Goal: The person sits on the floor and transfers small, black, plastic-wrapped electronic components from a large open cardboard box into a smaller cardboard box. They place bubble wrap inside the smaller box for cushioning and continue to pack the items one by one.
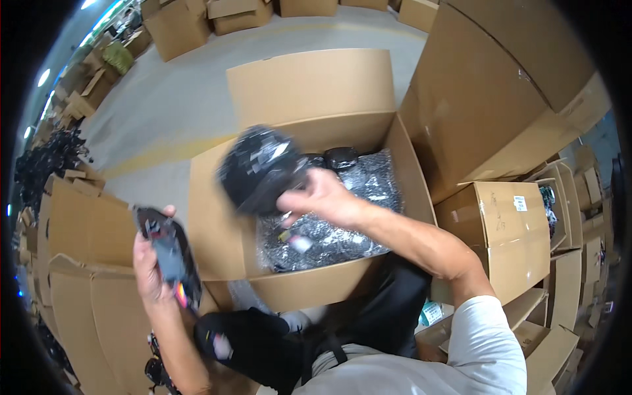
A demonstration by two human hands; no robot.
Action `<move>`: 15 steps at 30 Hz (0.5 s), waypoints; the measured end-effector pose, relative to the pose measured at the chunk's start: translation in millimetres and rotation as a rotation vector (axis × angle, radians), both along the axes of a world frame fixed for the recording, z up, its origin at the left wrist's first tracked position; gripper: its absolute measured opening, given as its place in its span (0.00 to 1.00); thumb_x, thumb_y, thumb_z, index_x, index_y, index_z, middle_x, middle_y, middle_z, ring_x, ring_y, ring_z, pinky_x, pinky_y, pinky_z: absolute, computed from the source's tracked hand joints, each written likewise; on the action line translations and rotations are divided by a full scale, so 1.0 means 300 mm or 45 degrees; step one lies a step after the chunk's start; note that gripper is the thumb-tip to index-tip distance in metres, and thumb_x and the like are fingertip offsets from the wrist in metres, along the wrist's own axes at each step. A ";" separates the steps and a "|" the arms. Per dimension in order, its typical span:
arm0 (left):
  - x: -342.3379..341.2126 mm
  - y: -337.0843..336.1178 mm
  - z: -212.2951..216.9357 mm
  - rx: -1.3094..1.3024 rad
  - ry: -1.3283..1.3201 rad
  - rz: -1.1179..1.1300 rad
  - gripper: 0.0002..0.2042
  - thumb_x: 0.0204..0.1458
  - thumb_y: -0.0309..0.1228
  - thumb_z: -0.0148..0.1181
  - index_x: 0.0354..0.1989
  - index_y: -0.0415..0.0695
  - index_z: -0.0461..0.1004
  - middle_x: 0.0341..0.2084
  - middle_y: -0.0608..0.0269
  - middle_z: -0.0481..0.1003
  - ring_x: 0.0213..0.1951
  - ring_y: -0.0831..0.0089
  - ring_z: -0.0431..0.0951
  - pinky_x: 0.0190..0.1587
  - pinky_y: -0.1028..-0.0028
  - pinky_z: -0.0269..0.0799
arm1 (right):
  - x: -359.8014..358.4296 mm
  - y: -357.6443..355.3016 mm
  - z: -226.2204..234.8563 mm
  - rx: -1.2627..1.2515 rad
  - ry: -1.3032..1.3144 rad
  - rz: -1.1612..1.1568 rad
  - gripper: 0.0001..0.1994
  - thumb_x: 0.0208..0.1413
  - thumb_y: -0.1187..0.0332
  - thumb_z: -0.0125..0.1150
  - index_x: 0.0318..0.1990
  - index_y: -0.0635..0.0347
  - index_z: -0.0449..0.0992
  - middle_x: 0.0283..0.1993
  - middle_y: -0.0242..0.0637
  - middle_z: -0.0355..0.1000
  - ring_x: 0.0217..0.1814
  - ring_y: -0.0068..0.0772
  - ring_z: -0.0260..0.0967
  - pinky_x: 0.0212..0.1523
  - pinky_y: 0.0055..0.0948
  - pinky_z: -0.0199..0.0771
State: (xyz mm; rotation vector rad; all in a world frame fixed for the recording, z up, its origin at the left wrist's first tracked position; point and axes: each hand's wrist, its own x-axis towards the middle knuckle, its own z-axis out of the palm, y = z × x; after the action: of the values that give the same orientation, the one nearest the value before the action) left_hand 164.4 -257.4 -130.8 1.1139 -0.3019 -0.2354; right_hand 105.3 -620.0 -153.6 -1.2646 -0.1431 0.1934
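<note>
My right hand [319, 197] grips the lower edge of a black rounded item in clear plastic [260, 170], blurred by motion, its exact kind unclear. It is held above the left part of an open cardboard box [309, 89]. To the left of that box, my left hand [150, 266] is closed round a flat dark plastic-wrapped package [172, 257] with a small colourful label, held upright. Inside the box lie several black items in shiny clear plastic [329, 230]. A black rounded piece [341, 157] shows at the back of them.
A tall cardboard box [474, 99] stands close on the right, with a smaller labelled box [503, 227] in front of it. Open cartons [92, 289] crowd the left side. More boxes [237, 14] line the far floor. My knees are against the near side of the open box.
</note>
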 end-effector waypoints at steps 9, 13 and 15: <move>0.137 -0.343 -0.215 -0.070 0.334 -0.220 0.18 0.60 0.21 0.58 0.59 0.33 0.69 0.50 0.51 0.78 0.49 0.66 0.81 0.56 0.66 0.79 | 0.064 -0.829 -0.892 0.281 0.815 -1.004 0.11 0.64 0.60 0.63 0.46 0.56 0.77 0.43 0.33 0.78 0.40 0.31 0.76 0.33 0.30 0.80; 0.131 -0.385 -0.213 -0.062 0.380 -0.235 0.17 0.60 0.21 0.59 0.57 0.33 0.70 0.49 0.52 0.78 0.48 0.68 0.82 0.55 0.68 0.79 | 0.104 -0.862 -1.027 0.388 0.761 -1.062 0.11 0.65 0.61 0.63 0.46 0.58 0.76 0.43 0.34 0.78 0.43 0.31 0.76 0.42 0.33 0.82; 0.122 -0.382 -0.207 -0.018 0.397 -0.204 0.16 0.60 0.20 0.58 0.57 0.33 0.70 0.50 0.51 0.78 0.50 0.68 0.81 0.56 0.69 0.77 | 0.122 -0.840 -1.038 0.406 0.744 -1.049 0.11 0.65 0.61 0.63 0.46 0.59 0.76 0.42 0.34 0.77 0.45 0.32 0.75 0.46 0.34 0.82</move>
State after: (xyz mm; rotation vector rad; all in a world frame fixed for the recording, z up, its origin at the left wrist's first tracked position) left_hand 201.0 -372.0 -192.8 1.0225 -0.1142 -0.5424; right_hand 142.0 -872.0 -465.2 -0.8223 0.8120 -0.1743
